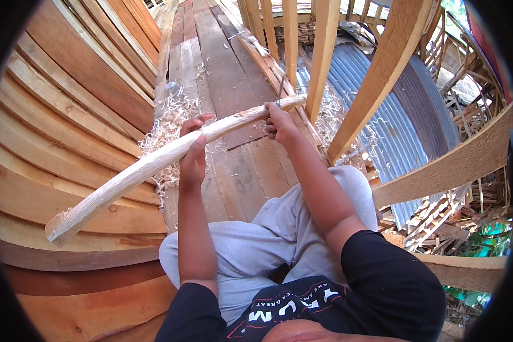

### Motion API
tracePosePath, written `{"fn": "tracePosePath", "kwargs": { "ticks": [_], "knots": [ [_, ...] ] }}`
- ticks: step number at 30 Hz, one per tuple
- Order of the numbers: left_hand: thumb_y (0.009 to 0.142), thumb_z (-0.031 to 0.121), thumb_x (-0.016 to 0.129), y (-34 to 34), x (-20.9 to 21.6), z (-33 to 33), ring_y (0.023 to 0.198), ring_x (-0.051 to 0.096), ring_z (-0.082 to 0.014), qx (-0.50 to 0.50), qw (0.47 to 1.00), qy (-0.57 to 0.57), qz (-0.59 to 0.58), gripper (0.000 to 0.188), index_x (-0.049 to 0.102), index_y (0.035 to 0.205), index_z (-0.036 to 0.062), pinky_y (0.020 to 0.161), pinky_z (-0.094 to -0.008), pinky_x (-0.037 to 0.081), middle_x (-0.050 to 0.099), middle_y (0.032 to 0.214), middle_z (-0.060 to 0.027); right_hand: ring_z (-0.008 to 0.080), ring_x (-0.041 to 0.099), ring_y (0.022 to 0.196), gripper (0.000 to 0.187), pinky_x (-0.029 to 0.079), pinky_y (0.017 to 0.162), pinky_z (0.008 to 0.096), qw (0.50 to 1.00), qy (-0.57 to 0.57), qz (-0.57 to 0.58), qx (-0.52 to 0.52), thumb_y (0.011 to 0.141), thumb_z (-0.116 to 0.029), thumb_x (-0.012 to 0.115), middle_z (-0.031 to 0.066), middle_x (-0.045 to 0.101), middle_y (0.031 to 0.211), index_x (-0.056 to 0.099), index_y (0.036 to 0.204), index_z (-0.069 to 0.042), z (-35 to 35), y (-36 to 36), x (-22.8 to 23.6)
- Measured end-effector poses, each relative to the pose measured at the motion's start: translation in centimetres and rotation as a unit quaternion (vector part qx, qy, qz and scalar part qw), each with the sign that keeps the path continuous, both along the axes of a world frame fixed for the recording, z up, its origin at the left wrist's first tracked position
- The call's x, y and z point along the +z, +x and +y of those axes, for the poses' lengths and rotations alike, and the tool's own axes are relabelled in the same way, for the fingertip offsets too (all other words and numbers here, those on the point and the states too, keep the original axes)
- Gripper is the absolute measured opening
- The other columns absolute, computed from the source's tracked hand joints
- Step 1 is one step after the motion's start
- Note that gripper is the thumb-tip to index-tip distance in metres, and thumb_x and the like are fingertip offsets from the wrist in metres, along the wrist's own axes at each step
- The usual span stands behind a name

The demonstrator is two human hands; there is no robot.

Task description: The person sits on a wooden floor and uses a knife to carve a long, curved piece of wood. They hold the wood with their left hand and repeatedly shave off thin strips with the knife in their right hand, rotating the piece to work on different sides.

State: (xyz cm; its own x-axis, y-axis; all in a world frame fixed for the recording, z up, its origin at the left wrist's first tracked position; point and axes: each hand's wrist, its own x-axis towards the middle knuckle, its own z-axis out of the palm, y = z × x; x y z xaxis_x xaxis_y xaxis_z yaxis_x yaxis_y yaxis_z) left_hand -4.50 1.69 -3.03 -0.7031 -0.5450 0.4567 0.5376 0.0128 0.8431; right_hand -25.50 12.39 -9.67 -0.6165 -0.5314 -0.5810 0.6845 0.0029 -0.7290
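Note:
A long, pale, peeled wooden pole (154, 161), slightly curved, slants across in front of me. Its thicker, rough-cut end lies at the lower left and the thinner end at the upper right. My left hand (194, 154) is closed around the pole near its middle, thumb on the near side and fingertips showing beyond it. Close to the thin end, my right hand (280, 124) grips the pole with bent fingers. A small dark piece (277, 104) shows at those fingers; I cannot make out what it is. The pole's thin end reaches the upright wooden posts.
Curled wood shavings (168, 128) are heaped on the plank floor (242, 171) beside the left board wall (68, 125). Wooden posts (323, 57) form a railing at the right. Beyond it lie a corrugated metal sheet (370, 97) and stacked wood scraps. My crossed legs (256, 233) are close below.

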Motion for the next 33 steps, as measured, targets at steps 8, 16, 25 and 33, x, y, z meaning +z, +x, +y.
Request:
{"fn": "tracePosePath", "kwargs": {
  "ticks": [8,16,25,33],
  "knots": [
    [0.083,0.018,0.069,5.2,0.9,-3.7,0.120,0.050,-0.0198,-0.081,0.986,-0.066,-0.131,0.062,0.041,0.137,0.0069,0.099,-0.0335,0.043,0.054,0.128,-0.0092,0.0061,0.023,0.038,0.032,0.013,0.036,0.0250,0.998,-0.025,-0.033,-0.043,0.093,-0.038,0.053,-0.0077,0.024,0.052,0.039,0.071,-0.020,-1.1,-2.4,-2.6],
    [0.090,0.027,0.065,3.6,-2.5,-1.7,0.103,0.064,-0.0257,-0.073,0.917,-0.017,-0.392,0.047,0.051,0.128,0.0038,0.081,-0.0371,0.057,0.061,0.115,-0.0146,0.0089,0.032,0.041,0.031,0.023,0.038,0.0291,0.997,-0.014,0.019,-0.074,0.090,-0.036,0.056,-0.0015,0.040,0.060,0.048,0.075,-0.011,-1.3,-3.3,-4.2],
    [0.090,0.029,0.065,0.8,-10.8,0.0,0.102,0.065,-0.0280,0.002,0.949,0.273,-0.158,0.032,0.054,0.106,0.0031,0.083,-0.0378,0.058,0.060,0.114,-0.0135,0.0109,0.041,0.047,0.029,0.032,0.040,0.0317,0.995,0.015,0.055,-0.077,0.090,-0.036,0.054,0.0013,0.047,0.066,0.050,0.082,-0.008,-2.7,-3.7,-7.1],
    [0.090,0.027,0.063,1.5,-3.3,2.8,0.102,0.064,-0.0258,-0.151,0.839,0.120,-0.508,0.050,0.047,0.128,-0.0027,0.079,-0.0304,0.056,0.060,0.113,-0.0191,0.0118,0.043,0.047,0.034,0.033,0.039,0.0302,0.989,0.089,0.081,-0.087,0.091,-0.038,0.055,0.0019,0.047,0.063,0.052,0.082,-0.005,-2.9,-2.6,-8.7]
  ]
}}
